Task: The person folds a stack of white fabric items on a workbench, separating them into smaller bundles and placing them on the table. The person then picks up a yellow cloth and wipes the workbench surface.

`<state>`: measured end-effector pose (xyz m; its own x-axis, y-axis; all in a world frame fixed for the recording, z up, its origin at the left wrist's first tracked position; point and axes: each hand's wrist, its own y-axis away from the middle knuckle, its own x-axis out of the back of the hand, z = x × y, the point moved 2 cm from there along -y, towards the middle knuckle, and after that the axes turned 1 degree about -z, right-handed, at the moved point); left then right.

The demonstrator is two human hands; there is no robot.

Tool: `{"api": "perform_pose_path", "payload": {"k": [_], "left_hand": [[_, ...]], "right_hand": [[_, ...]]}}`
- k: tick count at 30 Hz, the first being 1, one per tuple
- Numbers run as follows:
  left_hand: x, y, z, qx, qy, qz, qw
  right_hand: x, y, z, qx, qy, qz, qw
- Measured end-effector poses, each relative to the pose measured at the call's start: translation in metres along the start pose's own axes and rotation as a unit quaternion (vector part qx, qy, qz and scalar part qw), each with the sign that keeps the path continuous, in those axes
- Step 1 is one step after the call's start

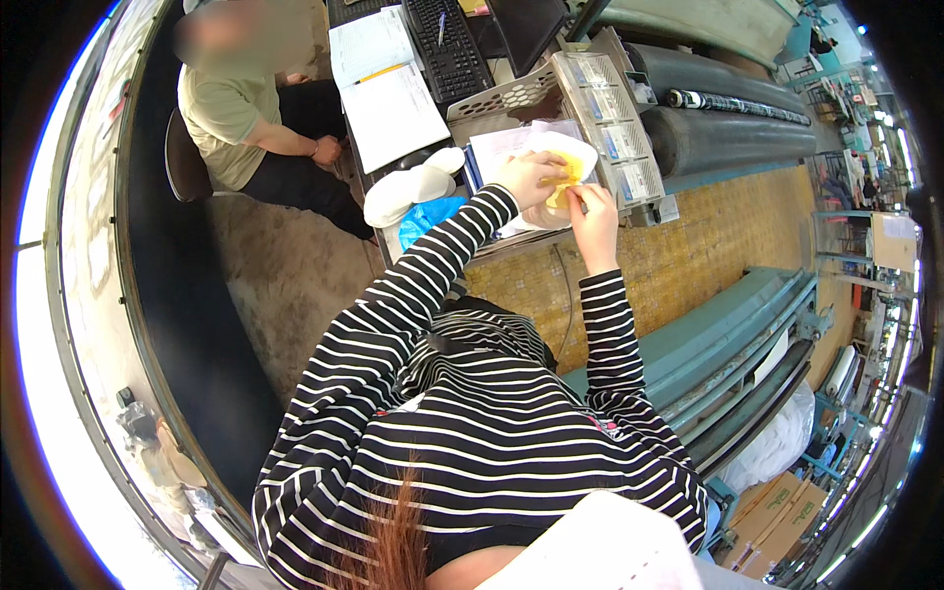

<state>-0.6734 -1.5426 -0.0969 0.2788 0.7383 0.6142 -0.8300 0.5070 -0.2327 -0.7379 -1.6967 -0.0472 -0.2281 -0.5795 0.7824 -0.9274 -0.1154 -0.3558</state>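
A small yellow sheet-like piece (567, 169) lies against a white round-cornered piece (580, 149) over the desk's near edge; its exact kind does not show. My left hand (532, 179) reaches in from the left with its fingers bent over the yellow piece, closed on it. From the right, my right hand (595, 222) pinches the yellow piece's lower edge between thumb and fingers. Below my fingers some pale material hangs at the tray's edge, partly hidden. Beside my left wrist are white oval pads (411, 187) and a crumpled blue plastic bag (429, 218).
A seated person (231, 123) is at the left. The desk holds open papers (393, 118), a black keyboard (444, 49) and a perforated plastic tray (501, 93). Clear-fronted drawers (612, 128) stand at its right, large dark rollers (728, 138) beyond. A green machine (703, 334) stands at the right.
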Motion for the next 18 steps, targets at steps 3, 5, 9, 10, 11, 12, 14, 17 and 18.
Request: {"api": "perform_pose_path", "payload": {"k": [3, 5, 9, 10, 11, 12, 14, 17, 18], "left_hand": [[0.000, 0.004, 0.006, -0.014, -0.148, -0.042, 0.988], [-0.001, 0.007, 0.007, -0.028, -0.180, -0.040, 0.982], [-0.012, 0.005, 0.009, -0.057, -0.206, -0.020, 0.977], [-0.020, 0.001, 0.010, -0.088, -0.217, -0.003, 0.972], [-0.020, 0.000, 0.014, -0.088, -0.208, 0.011, 0.974], [-0.020, 0.001, 0.018, -0.088, -0.200, 0.024, 0.976], [-0.021, 0.003, 0.016, -0.079, -0.182, 0.040, 0.979], [-0.016, 0.015, 0.013, -0.072, -0.129, 0.067, 0.987], [-0.012, 0.020, 0.017, -0.073, -0.102, 0.078, 0.989]], "right_hand": [[-0.012, 0.016, -0.006, 0.002, 0.043, 0.045, 0.998], [-0.021, 0.024, -0.006, -0.001, 0.057, 0.047, 0.997], [-0.028, 0.033, -0.001, -0.002, 0.108, 0.064, 0.992], [-0.023, 0.034, -0.001, -0.024, 0.106, 0.067, 0.992], [-0.022, 0.033, 0.003, -0.044, 0.066, 0.047, 0.996], [-0.022, 0.033, 0.007, -0.064, 0.026, 0.025, 0.997], [-0.021, 0.033, 0.004, -0.046, 0.020, 0.021, 0.998], [-0.007, 0.033, -0.028, -0.021, -0.024, 0.076, 0.997], [0.000, 0.037, -0.037, -0.015, -0.047, 0.089, 0.995]]}}
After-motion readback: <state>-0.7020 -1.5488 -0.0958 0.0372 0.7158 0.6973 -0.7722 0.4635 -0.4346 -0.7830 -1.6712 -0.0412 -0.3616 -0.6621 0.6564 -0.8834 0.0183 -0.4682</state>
